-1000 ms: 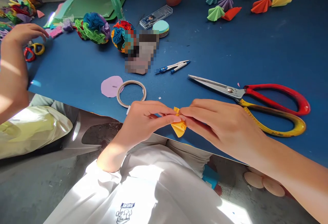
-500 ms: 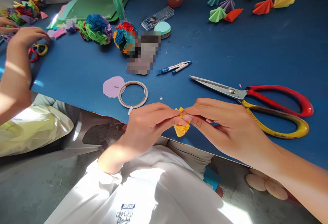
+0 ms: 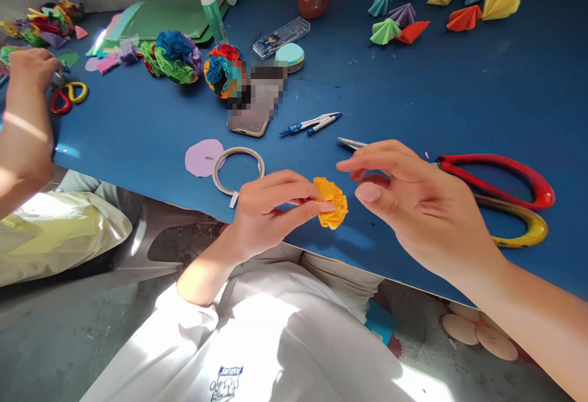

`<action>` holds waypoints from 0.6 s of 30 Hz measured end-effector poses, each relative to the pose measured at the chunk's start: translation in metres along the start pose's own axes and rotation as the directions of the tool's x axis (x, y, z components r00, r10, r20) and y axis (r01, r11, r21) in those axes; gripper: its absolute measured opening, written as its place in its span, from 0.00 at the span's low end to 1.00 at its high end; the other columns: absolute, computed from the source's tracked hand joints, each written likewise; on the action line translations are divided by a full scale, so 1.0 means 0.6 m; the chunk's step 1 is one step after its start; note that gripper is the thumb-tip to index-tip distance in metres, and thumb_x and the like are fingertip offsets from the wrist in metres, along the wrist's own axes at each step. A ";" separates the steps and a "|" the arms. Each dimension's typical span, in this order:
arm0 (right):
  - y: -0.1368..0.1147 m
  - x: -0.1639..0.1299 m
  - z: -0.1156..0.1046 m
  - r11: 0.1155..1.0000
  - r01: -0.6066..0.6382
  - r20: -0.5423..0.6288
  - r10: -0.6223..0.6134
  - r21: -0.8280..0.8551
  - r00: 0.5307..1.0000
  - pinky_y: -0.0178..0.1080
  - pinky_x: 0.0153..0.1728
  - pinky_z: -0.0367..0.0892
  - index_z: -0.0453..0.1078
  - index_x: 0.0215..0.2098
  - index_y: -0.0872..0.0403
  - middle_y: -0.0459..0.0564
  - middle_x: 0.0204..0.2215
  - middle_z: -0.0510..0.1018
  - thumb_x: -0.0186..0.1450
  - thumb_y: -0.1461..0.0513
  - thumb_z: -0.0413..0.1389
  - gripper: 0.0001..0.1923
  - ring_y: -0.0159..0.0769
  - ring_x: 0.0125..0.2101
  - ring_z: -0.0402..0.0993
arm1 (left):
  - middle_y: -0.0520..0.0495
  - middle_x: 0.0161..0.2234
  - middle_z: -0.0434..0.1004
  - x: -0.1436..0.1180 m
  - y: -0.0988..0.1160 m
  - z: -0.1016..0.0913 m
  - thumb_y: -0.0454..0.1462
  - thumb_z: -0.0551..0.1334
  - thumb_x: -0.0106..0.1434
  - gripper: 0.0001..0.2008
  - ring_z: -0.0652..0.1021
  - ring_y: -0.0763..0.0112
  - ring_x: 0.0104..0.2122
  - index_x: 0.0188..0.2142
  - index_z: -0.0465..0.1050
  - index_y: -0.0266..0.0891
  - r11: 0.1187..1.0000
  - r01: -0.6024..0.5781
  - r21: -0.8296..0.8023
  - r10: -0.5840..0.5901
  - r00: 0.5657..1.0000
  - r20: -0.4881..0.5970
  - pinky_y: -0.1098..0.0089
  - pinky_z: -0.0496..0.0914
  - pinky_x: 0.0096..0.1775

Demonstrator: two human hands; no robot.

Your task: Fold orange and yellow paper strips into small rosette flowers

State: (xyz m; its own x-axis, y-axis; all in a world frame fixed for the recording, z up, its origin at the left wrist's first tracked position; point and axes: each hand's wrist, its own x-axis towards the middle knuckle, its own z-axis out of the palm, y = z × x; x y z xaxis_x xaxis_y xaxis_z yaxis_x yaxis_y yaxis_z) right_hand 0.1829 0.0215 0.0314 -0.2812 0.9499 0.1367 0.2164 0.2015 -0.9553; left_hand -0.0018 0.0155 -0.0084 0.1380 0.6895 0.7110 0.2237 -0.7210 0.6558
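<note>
My left hand pinches a small crumpled orange-yellow paper piece between thumb and fingers, just above the near edge of the blue table. My right hand hovers just right of the paper, fingers apart, holding nothing. Behind my right hand lie large scissors with red and yellow handles; their blades are partly hidden by my fingers.
A tape ring and a lilac paper disc lie left of my hands. Further back are a compass, a phone, two multicoloured paper balls, a glue stick and several folded paper fans. Another person's hand works at far left.
My right hand has let go of the orange paper and drawn back to the right with its fingers spread. The paper now sits fluffed open in my left hand alone.
</note>
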 end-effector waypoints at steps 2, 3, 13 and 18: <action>0.007 0.005 0.002 0.974 -0.157 0.117 0.139 0.165 0.983 0.37 0.36 0.72 0.74 0.44 0.43 0.47 0.45 0.76 0.56 0.47 0.64 0.19 0.39 0.43 0.73 | 0.53 0.25 0.78 -0.003 -0.006 0.005 0.35 0.69 0.56 0.04 0.74 0.82 0.23 0.27 0.77 0.37 0.997 0.035 -0.073 -0.040 0.997 -0.062 0.81 0.67 0.23; 0.010 0.007 0.004 0.937 -0.250 0.201 0.203 0.243 0.958 0.38 0.35 0.72 0.74 0.46 0.43 0.47 0.46 0.76 0.55 0.46 0.64 0.23 0.39 0.43 0.74 | 0.53 0.25 0.78 -0.004 -0.008 0.006 0.35 0.70 0.56 0.04 0.75 0.82 0.23 0.27 0.77 0.38 0.993 0.052 -0.104 -0.060 0.995 -0.079 0.81 0.67 0.23; 0.013 0.014 0.009 0.680 -0.572 0.398 0.418 0.459 0.817 0.30 0.30 0.71 0.74 0.43 0.48 0.43 0.32 0.79 0.52 0.50 0.68 0.23 0.28 0.30 0.76 | 0.53 0.27 0.80 -0.011 -0.016 0.005 0.29 0.71 0.52 0.08 0.78 0.80 0.26 0.32 0.81 0.41 0.960 0.130 -0.249 -0.143 0.989 -0.033 0.82 0.71 0.25; 0.018 0.017 0.009 0.684 -0.583 0.368 0.455 0.438 0.811 0.31 0.29 0.70 0.74 0.42 0.47 0.43 0.33 0.79 0.50 0.49 0.69 0.24 0.29 0.30 0.76 | 0.53 0.30 0.80 -0.016 -0.013 0.003 0.30 0.70 0.53 0.10 0.77 0.82 0.25 0.36 0.81 0.44 0.940 0.214 -0.266 -0.221 0.975 0.007 0.83 0.72 0.24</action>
State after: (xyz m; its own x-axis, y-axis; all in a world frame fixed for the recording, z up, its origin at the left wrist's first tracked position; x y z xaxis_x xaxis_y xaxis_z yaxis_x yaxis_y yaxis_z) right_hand 0.1775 0.0319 0.0210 -0.4741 0.7738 -0.4202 -0.0978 -0.5205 -0.8482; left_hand -0.0033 0.0148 -0.0209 0.0916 0.8320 0.5471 -0.0168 -0.5481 0.8363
